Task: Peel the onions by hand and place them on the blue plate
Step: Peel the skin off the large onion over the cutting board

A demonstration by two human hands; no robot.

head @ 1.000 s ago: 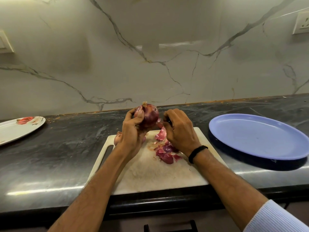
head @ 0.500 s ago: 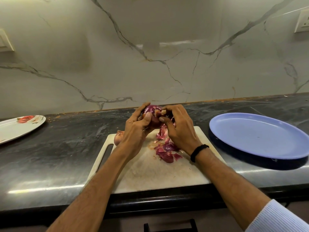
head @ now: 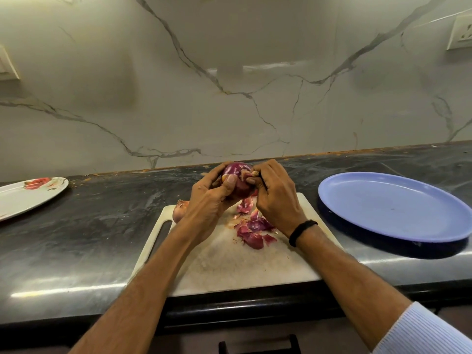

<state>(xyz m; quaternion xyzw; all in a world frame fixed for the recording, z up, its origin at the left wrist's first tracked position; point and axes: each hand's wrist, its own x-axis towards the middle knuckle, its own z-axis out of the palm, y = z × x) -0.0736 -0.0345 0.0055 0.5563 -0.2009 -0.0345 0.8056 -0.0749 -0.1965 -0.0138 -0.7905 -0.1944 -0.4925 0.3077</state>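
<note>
A red onion (head: pixel 240 178) is held above the far edge of the white cutting board (head: pixel 229 264). My left hand (head: pixel 207 200) grips it from the left, thumb on its front. My right hand (head: pixel 274 198) pinches the onion's root end at the right with curled fingertips. A pile of purple peels (head: pixel 252 228) lies on the board under my hands. A second, unpeeled onion (head: pixel 180 210) sits on the board's far left corner, partly hidden by my left wrist. The blue plate (head: pixel 390 205) stands bare on the counter to the right.
A white plate (head: pixel 28 196) with a red flower print sits at the far left of the dark counter (head: pixel 102 221). A marble wall rises behind, with a socket (head: pixel 461 31) at upper right. The counter's front edge runs just under the board.
The onion has been turned in my left hand, so its root end now faces right. My right hand rose from the peels and closed on that end.
</note>
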